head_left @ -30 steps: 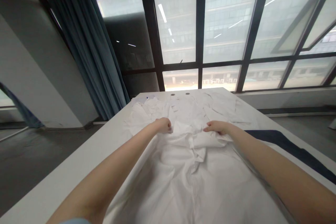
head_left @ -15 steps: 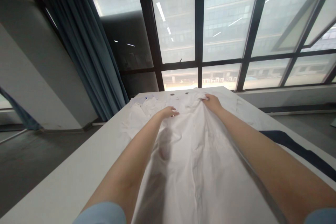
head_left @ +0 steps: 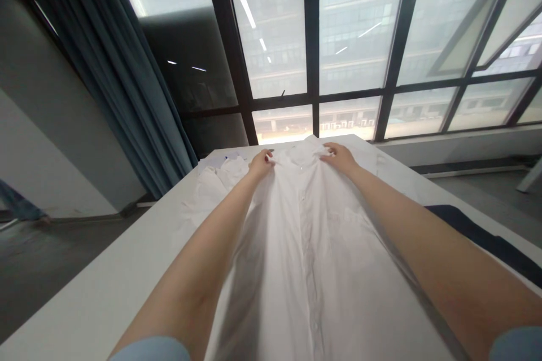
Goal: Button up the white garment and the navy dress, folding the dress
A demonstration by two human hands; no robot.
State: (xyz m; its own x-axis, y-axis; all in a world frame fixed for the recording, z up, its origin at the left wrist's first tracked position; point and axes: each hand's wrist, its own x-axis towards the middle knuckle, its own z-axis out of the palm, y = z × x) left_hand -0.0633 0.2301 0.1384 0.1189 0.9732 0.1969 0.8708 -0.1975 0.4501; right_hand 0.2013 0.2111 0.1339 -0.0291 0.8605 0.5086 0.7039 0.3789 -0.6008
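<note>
A white button-up shirt (head_left: 292,248) is stretched lengthwise over the table, its collar end (head_left: 307,152) at the far side and its button placket running toward me. My left hand (head_left: 261,163) pinches the fabric at the shoulder left of the collar. On the opposite shoulder, my right hand (head_left: 339,158) grips the cloth between thumb and fingers. Both arms reach far forward, one along each side of the shirt. A sleeve (head_left: 212,183) lies crumpled to the left of my left hand.
The white table (head_left: 101,276) extends to the window wall (head_left: 311,28). Dark navy cloth (head_left: 478,237) lies at the table's right side. A blue curtain (head_left: 97,67) hangs by a grey pillar (head_left: 55,141) on the left.
My left hand has moved forward from loosely open fingers to a pinch on the left shoulder. The collar area now lies flatter and straighter, and my right hand keeps its side.
</note>
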